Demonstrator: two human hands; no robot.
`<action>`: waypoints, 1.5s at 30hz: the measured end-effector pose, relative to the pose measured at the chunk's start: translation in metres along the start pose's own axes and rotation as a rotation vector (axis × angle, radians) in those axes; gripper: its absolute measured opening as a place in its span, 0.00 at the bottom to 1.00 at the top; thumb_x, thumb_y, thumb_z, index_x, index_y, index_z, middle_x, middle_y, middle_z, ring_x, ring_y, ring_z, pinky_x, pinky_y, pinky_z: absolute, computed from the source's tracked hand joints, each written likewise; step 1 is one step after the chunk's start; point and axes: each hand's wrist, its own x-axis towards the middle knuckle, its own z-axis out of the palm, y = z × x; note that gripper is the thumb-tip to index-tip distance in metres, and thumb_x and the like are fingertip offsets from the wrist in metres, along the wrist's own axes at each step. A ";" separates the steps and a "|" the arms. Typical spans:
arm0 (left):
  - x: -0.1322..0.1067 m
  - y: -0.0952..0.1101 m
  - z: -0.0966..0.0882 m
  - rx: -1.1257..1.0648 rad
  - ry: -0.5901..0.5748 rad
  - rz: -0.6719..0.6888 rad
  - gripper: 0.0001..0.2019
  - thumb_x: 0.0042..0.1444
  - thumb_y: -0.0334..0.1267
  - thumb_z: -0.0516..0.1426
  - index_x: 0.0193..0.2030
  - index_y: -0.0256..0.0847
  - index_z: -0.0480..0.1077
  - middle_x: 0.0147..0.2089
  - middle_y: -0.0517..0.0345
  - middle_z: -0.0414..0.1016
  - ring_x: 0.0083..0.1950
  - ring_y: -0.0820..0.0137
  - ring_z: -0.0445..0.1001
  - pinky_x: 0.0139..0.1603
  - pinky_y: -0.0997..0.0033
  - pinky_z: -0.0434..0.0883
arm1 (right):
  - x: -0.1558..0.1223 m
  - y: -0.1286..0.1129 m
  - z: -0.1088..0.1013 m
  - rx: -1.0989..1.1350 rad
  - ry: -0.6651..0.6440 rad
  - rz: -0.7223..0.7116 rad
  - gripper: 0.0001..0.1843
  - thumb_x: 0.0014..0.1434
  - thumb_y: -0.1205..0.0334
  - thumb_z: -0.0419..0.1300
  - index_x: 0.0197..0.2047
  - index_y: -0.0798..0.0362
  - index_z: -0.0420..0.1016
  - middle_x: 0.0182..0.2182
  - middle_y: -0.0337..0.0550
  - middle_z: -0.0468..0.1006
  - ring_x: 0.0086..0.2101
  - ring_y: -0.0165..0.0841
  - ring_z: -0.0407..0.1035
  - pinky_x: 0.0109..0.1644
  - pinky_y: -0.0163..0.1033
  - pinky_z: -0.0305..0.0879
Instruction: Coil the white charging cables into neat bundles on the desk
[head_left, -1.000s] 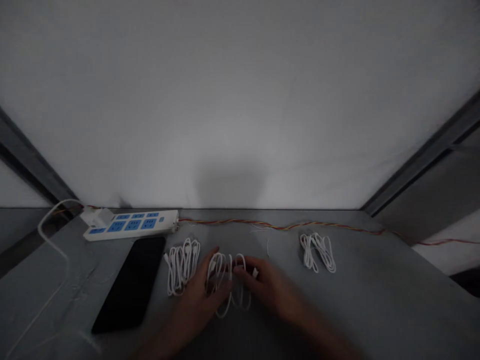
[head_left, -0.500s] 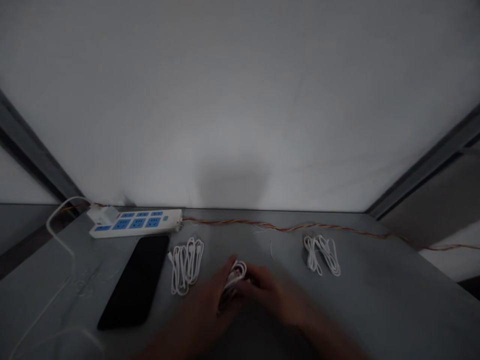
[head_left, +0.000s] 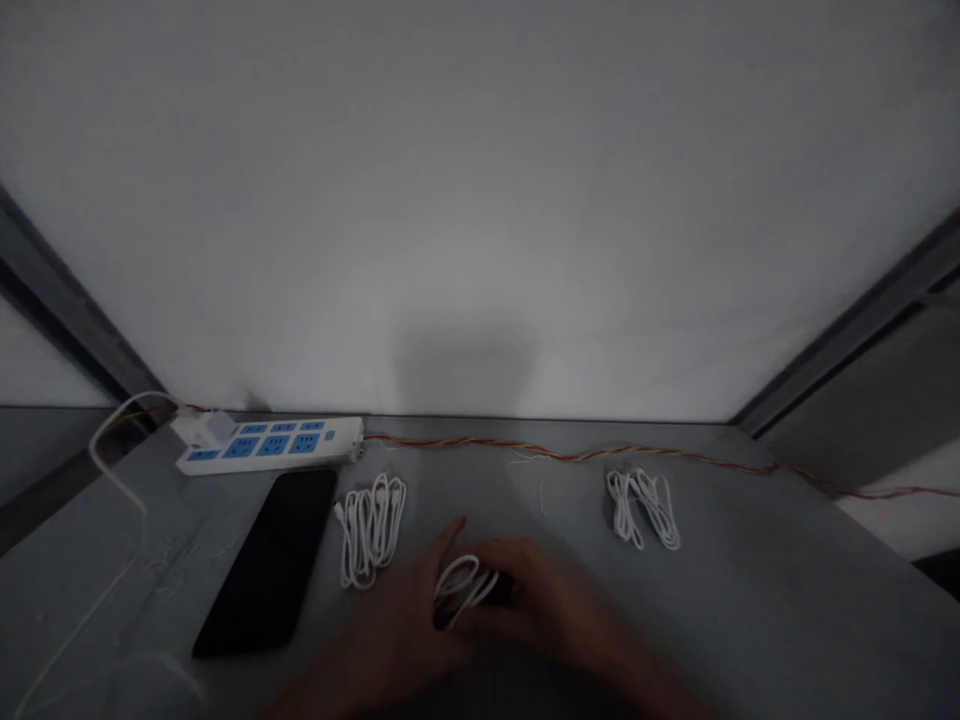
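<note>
A looped white cable [head_left: 463, 583] is between my two hands at the lower middle of the head view. My left hand [head_left: 409, 610] is curled around its left side, with one finger pointing up. From the right, my right hand [head_left: 536, 600] closes on the same coil, its fingers bent over the loops. The cable's lower part and its ends are hidden by my hands. To the left of my left hand lie several coiled white cables [head_left: 373, 530]. Farther right, another pair of white cable coils [head_left: 643, 508] rests on the table.
A black phone [head_left: 270, 565] lies at the left. Behind it is a white power strip [head_left: 281, 450] with blue sockets and a white plug-in adapter [head_left: 214, 430]. A twisted red and yellow wire [head_left: 570, 457] runs along the grey table's [head_left: 757, 590] back, below a white wall [head_left: 480, 200].
The cable's loops have shifted lower and opened wider between my hands. My left finger stands farther off the coil, and my right hand has turned over it.
</note>
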 end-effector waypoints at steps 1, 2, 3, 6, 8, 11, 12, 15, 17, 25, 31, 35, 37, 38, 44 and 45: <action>-0.002 0.002 -0.002 -0.020 -0.017 -0.008 0.43 0.46 0.36 0.61 0.71 0.44 0.53 0.53 0.50 0.79 0.48 0.54 0.78 0.47 0.60 0.72 | -0.001 -0.002 -0.001 0.004 -0.020 -0.013 0.12 0.55 0.62 0.66 0.45 0.47 0.81 0.34 0.38 0.81 0.32 0.34 0.72 0.34 0.35 0.66; -0.004 0.003 -0.004 -0.045 -0.029 -0.013 0.41 0.46 0.38 0.62 0.69 0.47 0.58 0.51 0.52 0.80 0.46 0.55 0.79 0.45 0.62 0.73 | -0.002 -0.004 -0.002 0.008 -0.035 -0.023 0.11 0.55 0.61 0.66 0.44 0.47 0.81 0.33 0.38 0.81 0.32 0.34 0.72 0.34 0.35 0.65; -0.005 0.004 -0.006 -0.071 -0.042 -0.014 0.37 0.46 0.40 0.63 0.66 0.48 0.63 0.49 0.54 0.81 0.45 0.56 0.79 0.43 0.64 0.73 | -0.004 -0.005 -0.003 0.012 -0.044 -0.023 0.12 0.55 0.60 0.67 0.44 0.47 0.81 0.34 0.38 0.81 0.32 0.34 0.72 0.34 0.35 0.65; -0.003 0.002 -0.008 -0.171 -0.132 0.009 0.26 0.47 0.43 0.64 0.56 0.48 0.73 0.43 0.59 0.82 0.42 0.60 0.78 0.40 0.69 0.72 | -0.007 -0.008 -0.003 0.080 -0.045 0.060 0.19 0.50 0.61 0.70 0.47 0.46 0.78 0.36 0.38 0.82 0.35 0.36 0.74 0.35 0.34 0.66; 0.001 -0.001 -0.007 -0.277 -0.204 0.044 0.25 0.48 0.44 0.63 0.55 0.47 0.72 0.40 0.61 0.81 0.42 0.62 0.77 0.39 0.71 0.71 | -0.008 -0.006 -0.002 0.143 -0.037 0.122 0.21 0.47 0.63 0.71 0.46 0.47 0.77 0.36 0.38 0.82 0.36 0.37 0.74 0.35 0.34 0.66; 0.006 -0.005 -0.005 -0.387 -0.252 0.054 0.24 0.51 0.43 0.61 0.56 0.46 0.71 0.38 0.62 0.79 0.39 0.66 0.75 0.37 0.74 0.70 | -0.004 0.002 0.000 0.147 0.019 0.139 0.15 0.49 0.61 0.70 0.41 0.49 0.76 0.32 0.36 0.79 0.32 0.34 0.72 0.33 0.33 0.63; 0.007 -0.005 -0.005 -0.390 -0.258 0.030 0.23 0.51 0.43 0.60 0.55 0.46 0.71 0.37 0.62 0.78 0.37 0.67 0.74 0.35 0.75 0.69 | -0.003 0.005 0.000 0.141 0.044 0.138 0.13 0.50 0.59 0.70 0.39 0.50 0.76 0.30 0.36 0.78 0.30 0.32 0.69 0.31 0.33 0.62; 0.006 -0.004 -0.004 -0.352 -0.221 -0.029 0.20 0.54 0.45 0.59 0.54 0.45 0.73 0.35 0.62 0.78 0.33 0.68 0.74 0.30 0.76 0.67 | 0.003 0.010 0.000 0.177 0.111 0.109 0.10 0.53 0.58 0.67 0.36 0.51 0.74 0.26 0.33 0.72 0.27 0.29 0.64 0.30 0.32 0.58; 0.006 -0.002 -0.003 -0.322 -0.148 -0.003 0.21 0.56 0.48 0.57 0.55 0.45 0.72 0.38 0.60 0.79 0.38 0.65 0.75 0.34 0.73 0.70 | 0.005 0.010 -0.002 0.216 0.145 0.085 0.10 0.53 0.58 0.67 0.36 0.51 0.73 0.25 0.33 0.71 0.27 0.28 0.63 0.30 0.32 0.58; 0.011 -0.011 0.006 -0.221 0.087 0.102 0.21 0.64 0.52 0.49 0.49 0.40 0.75 0.27 0.63 0.71 0.29 0.70 0.68 0.29 0.76 0.63 | 0.007 0.001 -0.005 0.415 0.103 0.050 0.19 0.62 0.45 0.58 0.44 0.53 0.70 0.22 0.31 0.67 0.20 0.25 0.60 0.24 0.31 0.58; 0.009 -0.007 0.005 -0.178 0.106 0.101 0.24 0.67 0.53 0.44 0.38 0.41 0.76 0.27 0.62 0.69 0.30 0.69 0.66 0.30 0.75 0.60 | 0.009 0.007 -0.003 0.439 0.180 0.078 0.25 0.59 0.44 0.61 0.52 0.53 0.69 0.22 0.31 0.68 0.21 0.26 0.61 0.25 0.31 0.59; 0.006 -0.004 0.002 -0.212 0.098 0.147 0.23 0.67 0.53 0.44 0.46 0.44 0.76 0.33 0.60 0.74 0.34 0.66 0.69 0.34 0.73 0.64 | 0.006 0.008 -0.009 0.534 0.096 0.061 0.27 0.58 0.42 0.62 0.52 0.54 0.71 0.26 0.36 0.72 0.23 0.28 0.66 0.28 0.34 0.65; 0.005 -0.005 0.002 -0.214 0.087 0.156 0.23 0.67 0.54 0.44 0.49 0.45 0.76 0.32 0.60 0.74 0.33 0.66 0.69 0.32 0.73 0.63 | 0.005 0.008 -0.013 0.516 0.059 0.047 0.26 0.59 0.42 0.61 0.50 0.54 0.73 0.27 0.38 0.74 0.23 0.28 0.67 0.28 0.35 0.65; 0.004 -0.006 0.002 -0.205 0.081 0.158 0.24 0.67 0.54 0.44 0.50 0.45 0.76 0.31 0.60 0.74 0.32 0.67 0.69 0.31 0.74 0.62 | 0.004 0.008 -0.014 0.490 0.053 0.043 0.25 0.59 0.42 0.61 0.49 0.54 0.74 0.26 0.38 0.74 0.23 0.28 0.67 0.28 0.34 0.65; 0.002 -0.002 -0.003 -0.142 0.077 0.220 0.20 0.66 0.50 0.47 0.54 0.45 0.74 0.35 0.60 0.77 0.34 0.66 0.71 0.37 0.73 0.64 | 0.006 0.009 -0.018 0.372 0.142 0.029 0.16 0.58 0.49 0.64 0.42 0.53 0.78 0.32 0.40 0.76 0.32 0.31 0.69 0.31 0.33 0.64; 0.002 0.000 -0.004 -0.142 0.071 0.226 0.19 0.66 0.49 0.47 0.53 0.45 0.74 0.36 0.60 0.77 0.35 0.66 0.71 0.38 0.73 0.64 | 0.006 0.010 -0.017 0.383 0.156 0.026 0.16 0.57 0.50 0.65 0.42 0.52 0.78 0.34 0.41 0.76 0.33 0.32 0.69 0.31 0.33 0.65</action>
